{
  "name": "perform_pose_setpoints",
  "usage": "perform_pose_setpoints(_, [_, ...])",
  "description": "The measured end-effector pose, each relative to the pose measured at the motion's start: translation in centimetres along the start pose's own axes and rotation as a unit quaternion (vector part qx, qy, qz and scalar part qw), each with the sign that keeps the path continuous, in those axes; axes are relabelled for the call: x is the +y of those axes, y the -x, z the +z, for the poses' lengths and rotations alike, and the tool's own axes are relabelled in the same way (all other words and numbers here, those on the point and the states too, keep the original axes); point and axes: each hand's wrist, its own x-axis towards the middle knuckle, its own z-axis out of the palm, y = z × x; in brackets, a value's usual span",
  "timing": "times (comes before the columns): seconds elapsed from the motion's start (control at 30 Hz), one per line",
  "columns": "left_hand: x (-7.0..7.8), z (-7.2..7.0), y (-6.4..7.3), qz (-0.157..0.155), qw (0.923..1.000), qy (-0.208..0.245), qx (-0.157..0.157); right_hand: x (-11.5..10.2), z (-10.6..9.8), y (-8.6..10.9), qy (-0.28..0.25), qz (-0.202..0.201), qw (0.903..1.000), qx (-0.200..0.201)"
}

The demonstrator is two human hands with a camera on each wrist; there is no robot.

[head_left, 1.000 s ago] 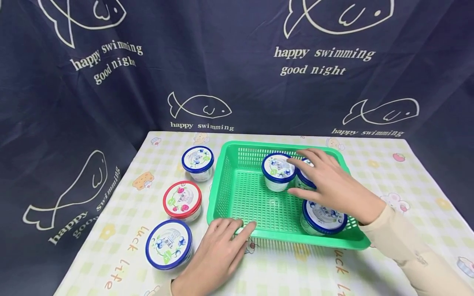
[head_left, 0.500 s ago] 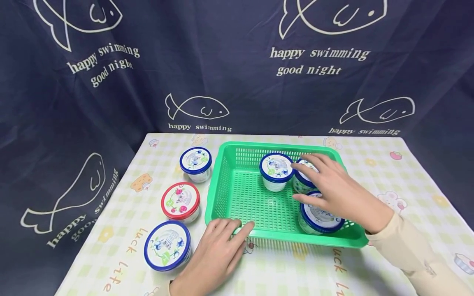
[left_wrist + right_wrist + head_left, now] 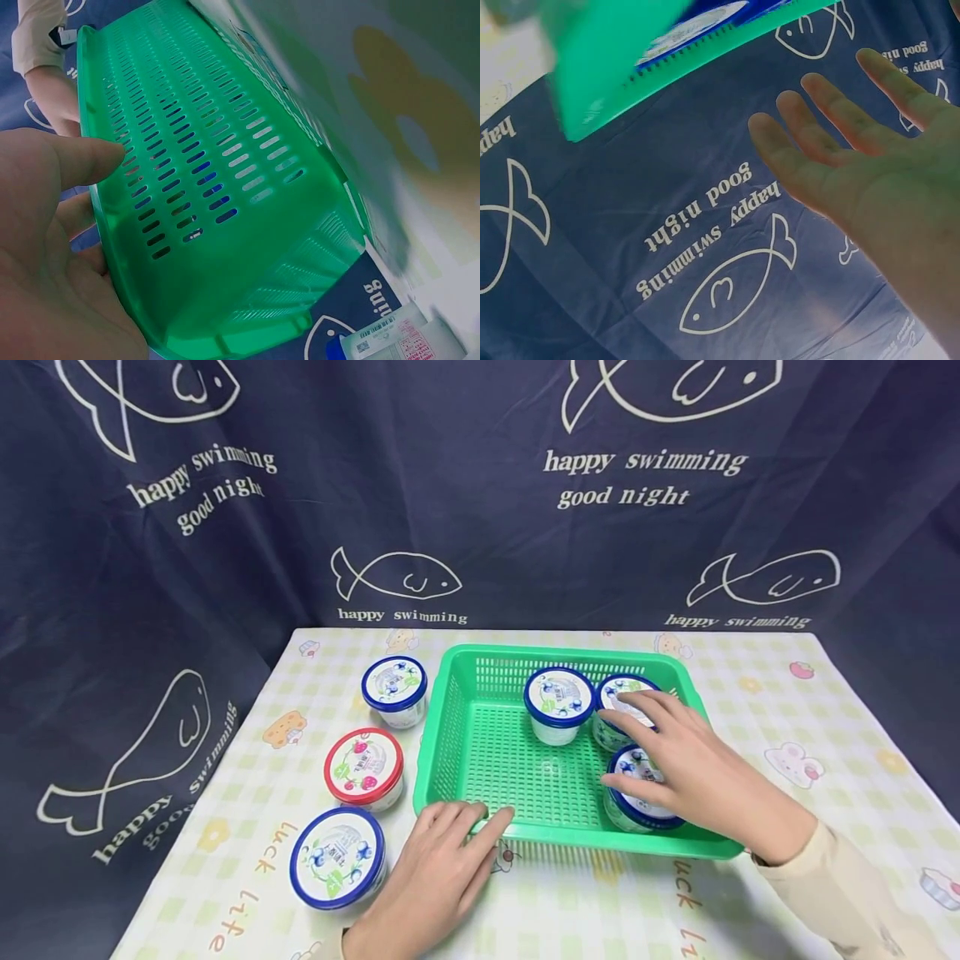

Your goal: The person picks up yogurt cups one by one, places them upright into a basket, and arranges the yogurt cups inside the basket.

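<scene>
"Where are the hands?"
"The left hand [image 3: 441, 870] grips the rim of a rectangular green plastic basket [image 3: 570, 837] at eight o'clock. The right hand [image 3: 696, 770] spreads released fingers at three, over round, blue-lidded white tubs [image 3: 558, 695] inside, twelve to four."

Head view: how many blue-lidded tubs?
5. Green basket: back-middle tub, back-right tub and front-right tub, the last two partly behind the right hand. Tablecloth, left: far tub and near tub, either side of the red-lidded tub.
</scene>
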Motion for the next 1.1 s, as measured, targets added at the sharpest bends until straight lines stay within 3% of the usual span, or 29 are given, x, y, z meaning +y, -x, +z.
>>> perform_pose_setpoints(0.4, [0.1,-0.1,0.0,-0.003,1.0,-0.005,-0.007,-0.4,0.6,2.6,0.003,0.001,0.9999,0.009])
perform_pose_setpoints(1.1, [0.2,-0.1,0.1,-0.01,0.9999,-0.002,-0.007,-0.1,1.0,7.1,-0.041,0.118,0.9911,0.046])
